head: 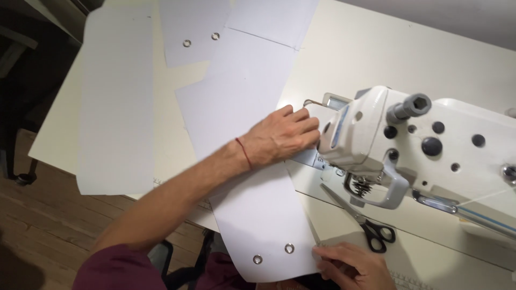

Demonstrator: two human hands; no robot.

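Observation:
My left hand (pixel 285 137), with a red thread around its wrist, lies flat on a long white fabric strip (pixel 252 204), its fingertips against the head of a white sewing machine (pixel 424 145). My right hand (pixel 352 266) rests at the near edge of the table and pinches the strip's near right edge. Two metal eyelets (pixel 274 253) sit near the strip's close end. The strip runs under the machine head, where the needle area is hidden.
Black-handled scissors (pixel 368 223) lie on the cream table (pixel 349 48) just right of the strip. More white fabric pieces (pixel 115 102) lie to the left and at the back, one with two eyelets (pixel 200 40). Wooden floor shows at lower left.

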